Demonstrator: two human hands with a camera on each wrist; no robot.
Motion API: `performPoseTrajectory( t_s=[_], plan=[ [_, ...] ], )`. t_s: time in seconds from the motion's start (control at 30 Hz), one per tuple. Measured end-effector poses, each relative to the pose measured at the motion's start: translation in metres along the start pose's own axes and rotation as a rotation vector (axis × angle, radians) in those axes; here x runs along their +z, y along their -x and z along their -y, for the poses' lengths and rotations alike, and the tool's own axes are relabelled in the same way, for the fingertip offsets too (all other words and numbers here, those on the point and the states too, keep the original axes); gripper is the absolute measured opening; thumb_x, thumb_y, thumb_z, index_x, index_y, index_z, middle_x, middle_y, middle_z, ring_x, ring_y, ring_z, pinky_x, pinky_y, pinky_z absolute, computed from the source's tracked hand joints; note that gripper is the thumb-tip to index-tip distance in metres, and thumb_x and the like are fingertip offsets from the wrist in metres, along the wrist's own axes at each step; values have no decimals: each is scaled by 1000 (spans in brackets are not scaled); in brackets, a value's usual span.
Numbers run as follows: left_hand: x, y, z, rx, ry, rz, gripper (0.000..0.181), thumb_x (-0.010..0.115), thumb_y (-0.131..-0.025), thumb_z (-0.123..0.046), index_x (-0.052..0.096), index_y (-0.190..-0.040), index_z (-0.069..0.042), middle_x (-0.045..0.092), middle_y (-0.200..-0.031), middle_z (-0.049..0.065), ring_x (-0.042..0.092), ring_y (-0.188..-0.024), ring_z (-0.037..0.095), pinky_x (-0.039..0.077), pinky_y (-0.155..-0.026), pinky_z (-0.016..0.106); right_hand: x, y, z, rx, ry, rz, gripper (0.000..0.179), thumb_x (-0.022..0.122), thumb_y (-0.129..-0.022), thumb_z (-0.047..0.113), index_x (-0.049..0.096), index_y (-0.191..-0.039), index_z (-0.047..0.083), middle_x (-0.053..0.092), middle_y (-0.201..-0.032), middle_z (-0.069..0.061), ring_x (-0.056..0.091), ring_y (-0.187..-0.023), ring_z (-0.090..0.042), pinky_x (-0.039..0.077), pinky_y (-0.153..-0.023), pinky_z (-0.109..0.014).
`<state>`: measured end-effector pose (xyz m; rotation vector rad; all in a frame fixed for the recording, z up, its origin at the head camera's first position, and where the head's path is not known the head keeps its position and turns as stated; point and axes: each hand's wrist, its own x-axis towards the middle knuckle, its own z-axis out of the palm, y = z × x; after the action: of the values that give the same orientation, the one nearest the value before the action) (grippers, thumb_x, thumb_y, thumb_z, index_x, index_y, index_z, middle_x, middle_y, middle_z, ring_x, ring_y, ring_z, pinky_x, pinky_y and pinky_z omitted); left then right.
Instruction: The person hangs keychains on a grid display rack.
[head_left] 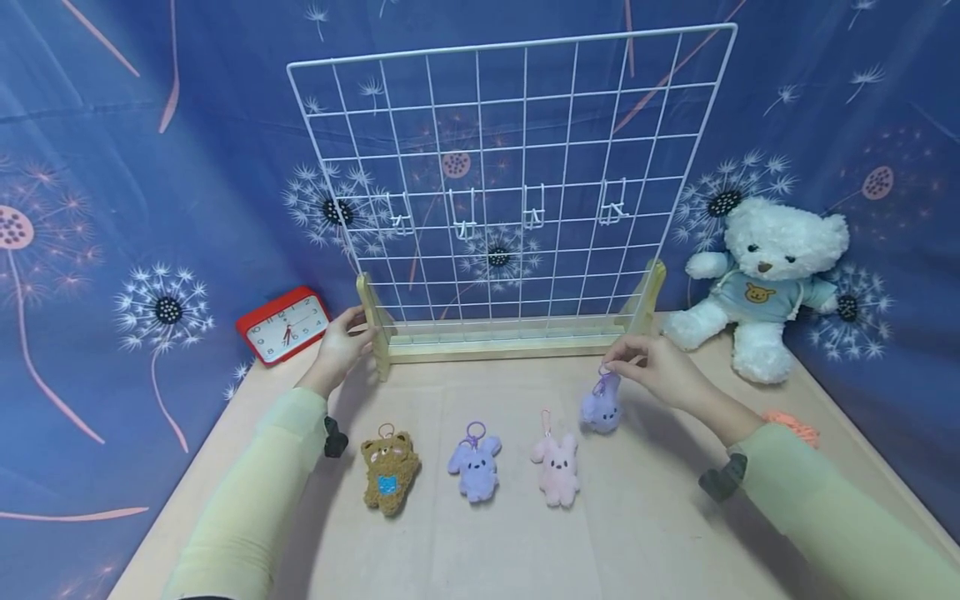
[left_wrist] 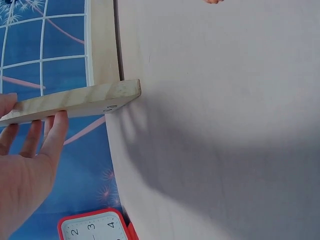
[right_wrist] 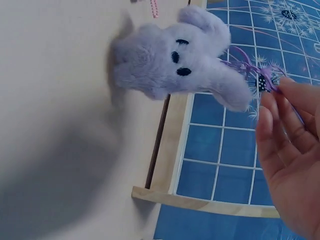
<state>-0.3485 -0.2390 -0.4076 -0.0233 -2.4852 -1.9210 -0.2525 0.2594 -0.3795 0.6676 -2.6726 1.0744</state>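
My right hand (head_left: 660, 371) pinches the purple ring of a lilac plush bunny keychain (right_wrist: 155, 60), which hangs from it close over the table. At the rack's left end, my left hand (left_wrist: 30, 175) holds the wooden side stand (left_wrist: 75, 100), thumb on one face and fingers on the other. The stand carries a white wire grid (head_left: 502, 167). Across its middle hang several white hooks, among them a left hook (head_left: 401, 218) and a right hook (head_left: 612, 208). On the table lie a brown bear keychain (head_left: 390, 473), a second lilac keychain (head_left: 476, 468) and a pink bunny keychain (head_left: 557, 471).
A red alarm clock (head_left: 285, 325) stands left of the rack, near my left hand. At the right sits a white teddy bear (head_left: 772, 283) in a blue top. Some orange yarn-like material (head_left: 793, 427) lies partly behind my right forearm. Blue dandelion-print cloth (head_left: 187, 208) surrounds the table.
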Motion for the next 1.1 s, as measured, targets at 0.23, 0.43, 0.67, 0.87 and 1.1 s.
performPoseTrajectory(
  t_s=[0.23, 0.43, 0.67, 0.87, 1.1],
  plan=[
    [0, 0, -2, 3, 1, 0, 65, 60, -102, -9, 30, -160, -6, 40, -154, 24, 45, -136, 40, 50, -106, 41, -6, -12, 9, -46, -47, -103, 5, 73, -93, 1, 73, -95, 6, 73, -88, -7, 67, -75, -18, 56, -57, -25],
    [1, -1, -3, 10, 6, 6, 64, 59, -103, -8, 30, -160, -6, 39, -155, 24, 45, -136, 40, 50, -106, 41, -16, -20, 17, -50, -50, -156, 5, 74, -93, 2, 74, -97, 6, 72, -89, -8, 68, -74, -14, 55, -61, -18],
    [3, -1, -7, 22, -13, 9, 61, 58, -103, -6, 32, -158, -3, 41, -153, 25, 45, -135, 41, 49, -107, 43, -31, -28, 28, -41, -3, -191, 2, 73, -95, 8, 74, -97, 7, 74, -91, -7, 67, -76, -4, 55, -66, -16],
    [1, 0, -6, 12, 6, 9, 62, 58, -103, -6, 31, -159, -3, 39, -154, 26, 45, -135, 41, 48, -107, 44, -40, -37, 37, -40, -2, -239, 4, 73, -96, 10, 74, -97, 5, 74, -91, -10, 67, -70, -9, 52, -62, -14],
    [1, -1, 0, 12, -6, -1, 62, 58, -103, -8, 32, -159, -5, 40, -153, 25, 46, -134, 41, 50, -105, 42, -45, -45, 42, -34, -35, -306, 6, 72, -96, 9, 74, -99, 5, 74, -95, -10, 64, -77, -4, 51, -69, -14]
  ],
)
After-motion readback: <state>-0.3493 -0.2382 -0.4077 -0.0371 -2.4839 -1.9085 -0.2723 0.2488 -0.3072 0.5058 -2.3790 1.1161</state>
